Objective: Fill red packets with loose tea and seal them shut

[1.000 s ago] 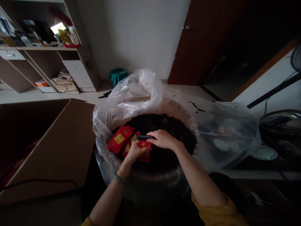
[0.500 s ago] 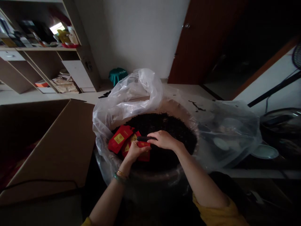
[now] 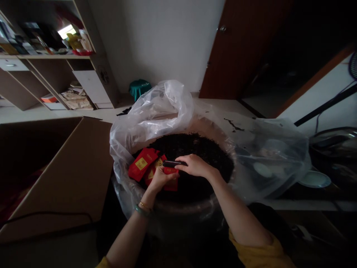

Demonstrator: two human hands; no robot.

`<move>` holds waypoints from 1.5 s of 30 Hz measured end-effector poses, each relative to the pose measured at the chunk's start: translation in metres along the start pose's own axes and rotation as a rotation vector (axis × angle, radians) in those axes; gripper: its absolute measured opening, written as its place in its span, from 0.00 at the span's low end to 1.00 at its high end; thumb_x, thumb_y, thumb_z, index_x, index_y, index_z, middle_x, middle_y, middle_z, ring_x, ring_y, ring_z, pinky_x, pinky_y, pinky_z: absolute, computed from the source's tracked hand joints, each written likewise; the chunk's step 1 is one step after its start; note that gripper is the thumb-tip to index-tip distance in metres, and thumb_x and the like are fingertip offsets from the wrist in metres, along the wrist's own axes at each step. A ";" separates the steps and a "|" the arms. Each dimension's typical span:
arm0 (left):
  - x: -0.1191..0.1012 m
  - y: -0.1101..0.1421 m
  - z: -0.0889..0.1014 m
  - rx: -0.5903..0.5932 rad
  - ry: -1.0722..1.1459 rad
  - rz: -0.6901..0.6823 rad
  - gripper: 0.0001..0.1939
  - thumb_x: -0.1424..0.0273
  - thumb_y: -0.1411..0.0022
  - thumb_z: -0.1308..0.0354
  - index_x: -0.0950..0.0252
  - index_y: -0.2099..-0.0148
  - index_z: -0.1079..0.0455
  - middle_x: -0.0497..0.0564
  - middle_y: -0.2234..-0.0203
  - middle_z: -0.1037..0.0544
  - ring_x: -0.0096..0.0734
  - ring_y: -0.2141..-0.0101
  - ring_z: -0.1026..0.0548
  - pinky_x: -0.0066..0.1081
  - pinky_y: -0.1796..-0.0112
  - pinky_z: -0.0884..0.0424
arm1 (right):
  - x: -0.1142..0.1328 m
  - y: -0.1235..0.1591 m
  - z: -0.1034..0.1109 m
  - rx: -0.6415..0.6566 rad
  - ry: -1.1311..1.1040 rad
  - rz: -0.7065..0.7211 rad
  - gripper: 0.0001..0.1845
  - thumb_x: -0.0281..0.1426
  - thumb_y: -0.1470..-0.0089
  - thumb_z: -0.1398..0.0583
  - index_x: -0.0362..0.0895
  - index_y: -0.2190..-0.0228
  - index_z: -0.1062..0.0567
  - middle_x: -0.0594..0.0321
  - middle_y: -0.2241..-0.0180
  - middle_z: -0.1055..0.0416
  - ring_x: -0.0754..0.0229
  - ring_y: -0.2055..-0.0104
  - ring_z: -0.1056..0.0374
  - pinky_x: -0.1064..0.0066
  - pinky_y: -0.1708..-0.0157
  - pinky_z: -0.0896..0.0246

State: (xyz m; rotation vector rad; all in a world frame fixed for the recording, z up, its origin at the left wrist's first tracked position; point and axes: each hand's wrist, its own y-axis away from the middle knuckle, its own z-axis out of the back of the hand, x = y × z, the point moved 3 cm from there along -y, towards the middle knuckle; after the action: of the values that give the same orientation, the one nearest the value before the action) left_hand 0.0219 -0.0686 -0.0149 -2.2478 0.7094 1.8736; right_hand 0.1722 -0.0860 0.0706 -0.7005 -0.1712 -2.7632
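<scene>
One red packet point(image 3: 171, 171) pinched in left hand point(image 3: 160, 180), black tool point(image 3: 171, 163) gripped in right hand point(image 3: 194, 165)

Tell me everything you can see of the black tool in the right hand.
The black tool is slim and bar-shaped, with a smooth surface that looks like plastic. The right hand grips its right part, partly hiding it. It lies nearly level across the picture, at the upper edge of the red packet in the left hand, above dark loose material. Whether it clamps the packet cannot be told.
</scene>
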 end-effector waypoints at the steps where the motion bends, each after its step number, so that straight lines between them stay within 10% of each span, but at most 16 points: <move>1: 0.001 0.000 0.000 -0.001 -0.003 0.003 0.19 0.63 0.67 0.26 0.69 0.73 0.23 0.51 0.79 0.20 0.28 0.79 0.27 0.26 0.75 0.32 | 0.000 0.000 0.000 -0.001 0.004 0.004 0.17 0.38 0.44 0.42 0.49 0.54 0.24 0.59 0.61 0.21 0.54 0.62 0.26 0.70 0.64 0.37; 22: 0.007 -0.001 0.001 -0.023 0.063 0.062 0.26 0.54 0.61 0.30 0.69 0.66 0.25 0.52 0.76 0.20 0.33 0.76 0.24 0.29 0.72 0.29 | -0.017 0.002 -0.007 -0.079 -0.169 0.007 0.17 0.39 0.41 0.44 0.46 0.54 0.25 0.60 0.61 0.22 0.57 0.61 0.26 0.70 0.61 0.36; 28: 0.002 -0.002 0.005 -0.159 0.094 -0.063 0.23 0.55 0.59 0.31 0.68 0.67 0.25 0.49 0.76 0.22 0.29 0.75 0.26 0.27 0.71 0.31 | -0.048 0.011 -0.010 -0.184 -0.082 -0.231 0.18 0.40 0.42 0.44 0.46 0.54 0.26 0.58 0.64 0.22 0.55 0.61 0.27 0.69 0.61 0.37; 32: -0.001 -0.001 0.005 -0.180 0.067 -0.100 0.20 0.56 0.59 0.31 0.68 0.70 0.25 0.47 0.79 0.24 0.25 0.77 0.30 0.25 0.74 0.35 | -0.039 0.011 -0.019 -0.360 -0.044 -0.142 0.16 0.37 0.46 0.39 0.44 0.56 0.25 0.55 0.61 0.24 0.53 0.57 0.29 0.65 0.55 0.38; 39: 0.005 -0.001 0.008 -0.214 0.074 -0.092 0.24 0.50 0.56 0.35 0.68 0.77 0.30 0.44 0.85 0.30 0.20 0.82 0.37 0.23 0.79 0.43 | -0.004 -0.001 -0.045 -0.474 -0.412 -0.028 0.07 0.33 0.49 0.38 0.45 0.76 0.24 0.62 0.73 0.25 0.60 0.70 0.29 0.70 0.66 0.35; 45: 0.005 -0.002 0.007 -0.196 0.113 -0.077 0.27 0.45 0.54 0.40 0.68 0.73 0.26 0.49 0.79 0.23 0.29 0.77 0.29 0.26 0.75 0.35 | -0.025 0.011 -0.048 -0.407 -0.612 -0.151 0.12 0.40 0.48 0.42 0.44 0.74 0.28 0.66 0.78 0.28 0.64 0.81 0.34 0.74 0.82 0.40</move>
State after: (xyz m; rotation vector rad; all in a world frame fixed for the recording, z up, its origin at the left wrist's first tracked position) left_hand 0.0168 -0.0650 -0.0216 -2.4782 0.4631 1.8662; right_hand 0.1750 -0.0993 0.0174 -1.6887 0.2351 -2.6481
